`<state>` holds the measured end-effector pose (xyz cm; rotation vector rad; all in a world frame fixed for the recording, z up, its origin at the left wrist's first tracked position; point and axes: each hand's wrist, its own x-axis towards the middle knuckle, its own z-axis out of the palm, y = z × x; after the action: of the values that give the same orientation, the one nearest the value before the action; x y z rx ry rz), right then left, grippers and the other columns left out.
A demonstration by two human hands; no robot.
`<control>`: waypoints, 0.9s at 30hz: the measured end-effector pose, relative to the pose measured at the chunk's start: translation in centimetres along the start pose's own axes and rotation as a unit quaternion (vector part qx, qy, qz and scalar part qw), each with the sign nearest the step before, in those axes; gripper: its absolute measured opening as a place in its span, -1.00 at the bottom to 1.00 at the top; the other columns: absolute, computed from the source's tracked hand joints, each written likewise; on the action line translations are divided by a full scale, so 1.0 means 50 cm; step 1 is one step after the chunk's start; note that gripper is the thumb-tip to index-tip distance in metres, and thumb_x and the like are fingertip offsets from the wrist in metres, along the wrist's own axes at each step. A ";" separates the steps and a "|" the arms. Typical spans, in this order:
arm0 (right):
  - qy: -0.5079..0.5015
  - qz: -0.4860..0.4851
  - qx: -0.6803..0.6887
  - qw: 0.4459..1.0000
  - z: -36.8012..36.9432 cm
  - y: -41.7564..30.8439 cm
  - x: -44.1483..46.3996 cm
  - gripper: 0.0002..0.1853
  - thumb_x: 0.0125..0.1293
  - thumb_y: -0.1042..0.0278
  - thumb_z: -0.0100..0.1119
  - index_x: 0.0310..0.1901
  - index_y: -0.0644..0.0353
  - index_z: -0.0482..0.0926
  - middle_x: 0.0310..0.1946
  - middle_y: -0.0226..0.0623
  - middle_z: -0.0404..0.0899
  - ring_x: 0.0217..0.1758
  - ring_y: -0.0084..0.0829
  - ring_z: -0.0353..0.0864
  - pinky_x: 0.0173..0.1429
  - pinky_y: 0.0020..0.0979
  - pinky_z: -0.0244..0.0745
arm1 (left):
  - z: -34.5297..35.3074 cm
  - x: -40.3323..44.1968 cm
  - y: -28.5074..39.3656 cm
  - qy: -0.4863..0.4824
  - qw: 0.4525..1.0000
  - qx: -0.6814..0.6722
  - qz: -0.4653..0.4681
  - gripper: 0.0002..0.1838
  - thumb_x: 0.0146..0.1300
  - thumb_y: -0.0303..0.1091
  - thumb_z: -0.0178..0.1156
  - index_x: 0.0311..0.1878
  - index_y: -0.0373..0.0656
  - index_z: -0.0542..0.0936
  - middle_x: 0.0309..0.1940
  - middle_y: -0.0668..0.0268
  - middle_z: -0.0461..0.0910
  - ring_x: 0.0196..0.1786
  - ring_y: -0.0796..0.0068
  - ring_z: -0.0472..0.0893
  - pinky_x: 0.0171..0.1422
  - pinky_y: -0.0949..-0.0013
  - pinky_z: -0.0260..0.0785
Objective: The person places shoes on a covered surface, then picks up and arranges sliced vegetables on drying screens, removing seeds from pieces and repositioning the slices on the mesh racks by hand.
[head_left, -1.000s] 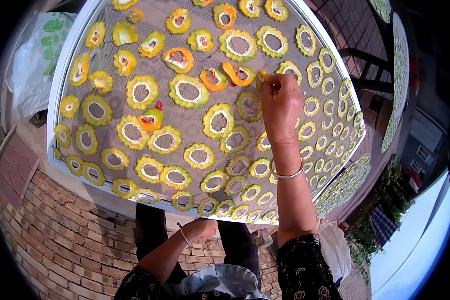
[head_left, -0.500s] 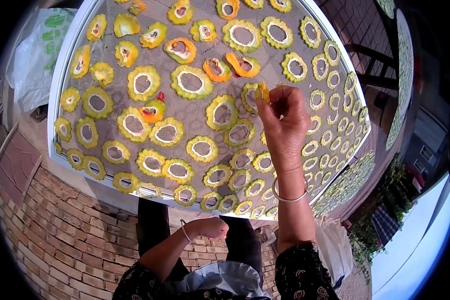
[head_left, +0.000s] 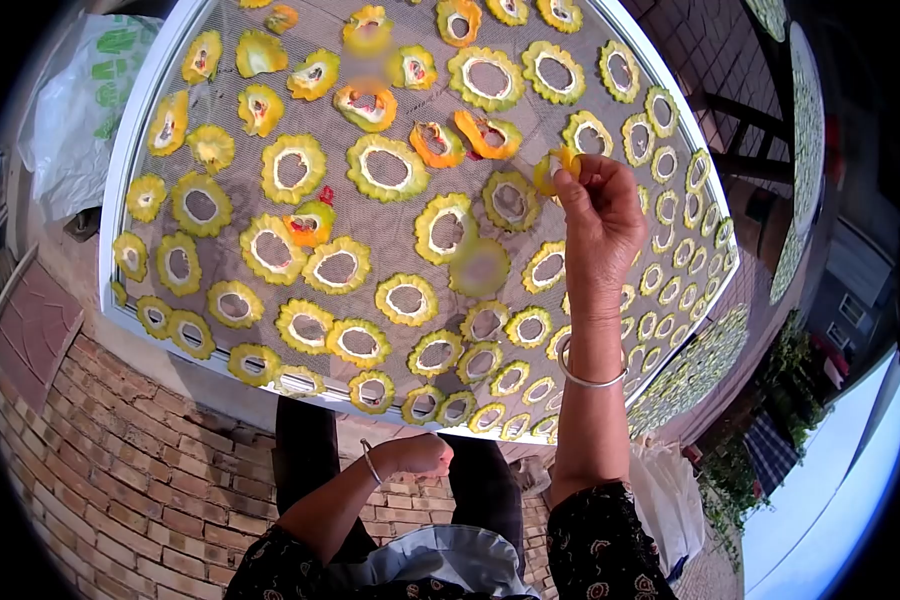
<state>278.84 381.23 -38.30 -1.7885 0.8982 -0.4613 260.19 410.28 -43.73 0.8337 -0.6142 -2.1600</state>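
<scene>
My right hand (head_left: 607, 210) is above the screen, thumb and fingers pinching a yellow bitter melon slice (head_left: 548, 173) by its edge. Just left of the held slice, a bitter melon ring (head_left: 510, 201) lies flat on the mesh screen (head_left: 345, 108). Many other yellow-green rings with scalloped rims and hollow centres are spread around it, such as a large ring (head_left: 387, 167). Riper orange pieces (head_left: 488, 135) lie toward the far side. My left hand (head_left: 420, 455) is low by my body, curled closed, its inner side hidden from view.
A white frame (head_left: 117, 200) edges the screen. At the left hangs a white and green plastic bag (head_left: 90, 110). Brick paving (head_left: 140, 440) lies below, and a pale sack (head_left: 665, 495) stands right of my right arm. More slice-covered screens (head_left: 695, 370) are at the right.
My right hand has moved right and slightly farther out, carrying the pinched slice, which now shows more of its side. My left hand stays closed in nearly the same place.
</scene>
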 end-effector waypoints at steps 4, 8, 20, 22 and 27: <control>-0.019 0.000 -0.113 0.993 0.009 0.002 0.031 -0.81 0.13 0.55 0.29 -0.23 0.26 0.50 -0.44 -0.44 0.52 -0.41 -0.69 0.44 -0.27 -0.59 0.43 | -0.005 -0.007 0.024 -0.003 0.999 -0.017 -0.037 -0.81 0.05 -0.34 0.15 -0.53 -0.28 0.49 -0.68 0.29 0.45 -0.58 0.48 0.44 -0.48 0.34 0.26; 0.019 -0.086 -0.195 0.977 0.022 -0.002 0.041 -0.83 0.09 0.58 0.27 -0.29 0.21 0.50 -0.41 -0.36 0.52 -0.38 -0.52 0.52 -0.29 -0.49 0.46 | -0.002 0.003 0.006 -0.011 0.998 -0.017 -0.056 -0.79 0.07 -0.30 0.16 -0.49 -0.28 0.49 -0.66 0.29 0.46 -0.56 0.48 0.42 -0.46 0.33 0.26; 0.010 -0.194 -0.314 0.929 0.029 0.033 0.018 -0.81 0.05 0.52 0.28 -0.28 0.12 0.53 -0.41 -0.28 0.47 -0.38 -0.31 0.51 -0.35 -0.37 0.45 | -0.012 -0.008 0.028 0.014 0.999 -0.009 -0.041 -0.82 0.01 -0.34 0.13 -0.56 -0.26 0.45 -0.68 0.28 0.41 -0.57 0.51 0.38 -0.47 0.33 0.23; 0.057 -0.143 -0.254 0.955 0.006 0.034 0.014 -0.84 0.11 0.58 0.25 -0.28 0.14 0.55 -0.43 -0.34 0.50 -0.48 -0.49 0.50 -0.38 -0.49 0.43 | -0.007 -0.007 0.020 0.020 0.999 -0.008 -0.038 -0.82 -0.02 -0.37 0.13 -0.59 -0.26 0.43 -0.69 0.28 0.40 -0.57 0.53 0.37 -0.47 0.34 0.22; 0.064 -0.028 -0.220 0.973 -0.052 0.068 0.005 -0.83 0.07 0.58 0.29 -0.27 0.21 0.56 -0.49 -0.41 0.47 -0.48 -0.62 0.43 -0.34 -0.54 0.41 | -0.002 0.002 0.002 -0.002 0.998 -0.034 -0.051 -0.83 0.00 -0.38 0.13 -0.58 -0.24 0.41 -0.70 0.30 0.38 -0.58 0.53 0.35 -0.46 0.33 0.22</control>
<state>276.02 378.78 -40.41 -2.2106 1.1065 -0.4406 260.27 410.11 -43.79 0.8411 -0.5056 -2.2616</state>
